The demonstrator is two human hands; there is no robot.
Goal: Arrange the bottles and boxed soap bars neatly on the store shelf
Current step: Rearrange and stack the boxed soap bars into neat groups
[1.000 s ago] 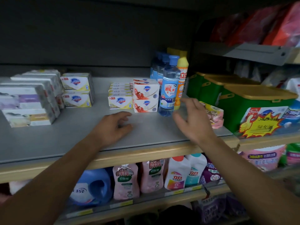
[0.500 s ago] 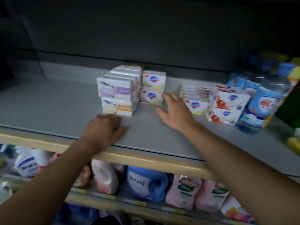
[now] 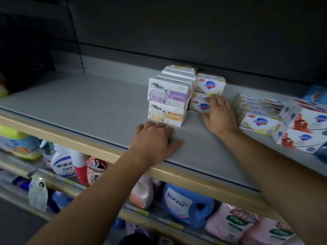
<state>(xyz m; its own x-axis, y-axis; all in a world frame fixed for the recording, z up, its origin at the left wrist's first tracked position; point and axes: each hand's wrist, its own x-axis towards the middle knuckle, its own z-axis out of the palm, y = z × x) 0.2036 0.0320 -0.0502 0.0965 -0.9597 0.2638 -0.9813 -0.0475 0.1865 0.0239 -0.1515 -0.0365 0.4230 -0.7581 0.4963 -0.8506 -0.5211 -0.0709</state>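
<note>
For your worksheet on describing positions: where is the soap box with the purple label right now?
In the head view, the soap box with the purple label sits mid-shelf, on top of an orange-labelled box, left of the yellow boxes and behind the left hand.

- left hand (image 3: 155,138) flat on grey shelf (image 3: 88,103), just before white goat-print soap boxes (image 3: 168,101)
- right hand (image 3: 218,114) fingers touching lower yellow-white Safeguard soap box (image 3: 199,104)

Sheep soap boxes (image 3: 168,101) stand left of the Safeguard boxes (image 3: 208,93).
</note>
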